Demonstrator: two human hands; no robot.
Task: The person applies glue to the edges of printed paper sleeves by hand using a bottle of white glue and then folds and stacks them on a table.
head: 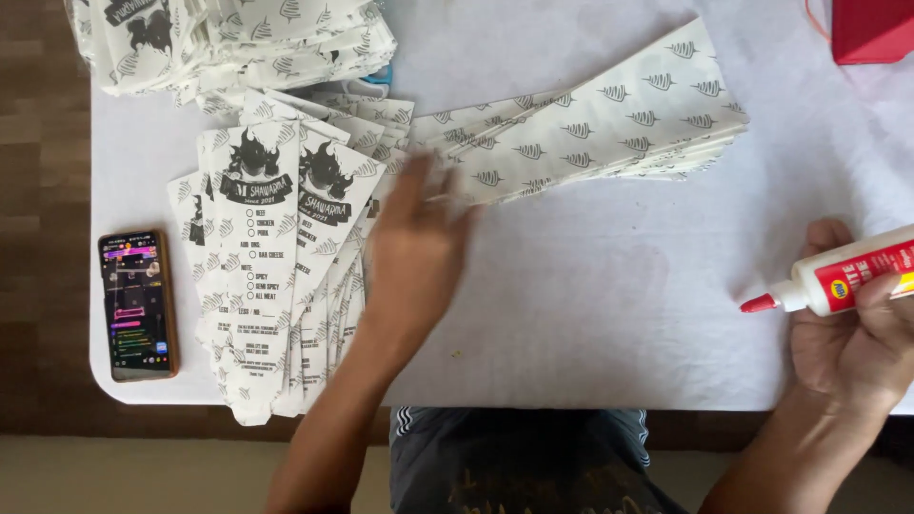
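Note:
My left hand (416, 243) hovers flat and blurred, fingers spread, over the right edge of a fanned stack of printed white paper sleeves (276, 257). It holds nothing. My right hand (852, 328) grips a white glue bottle (843, 276) with a red label and a red tip pointing left, held just above the white table (590, 305) at the right edge. A second fan of patterned paper blanks (609, 128) lies at the table's back centre, just beyond my left fingertips.
A phone (139, 305) with a lit screen lies at the table's left front corner. A heap of more patterned paper (238, 43) sits at the back left. A red object (871, 29) shows at the top right corner. My lap is below the front edge.

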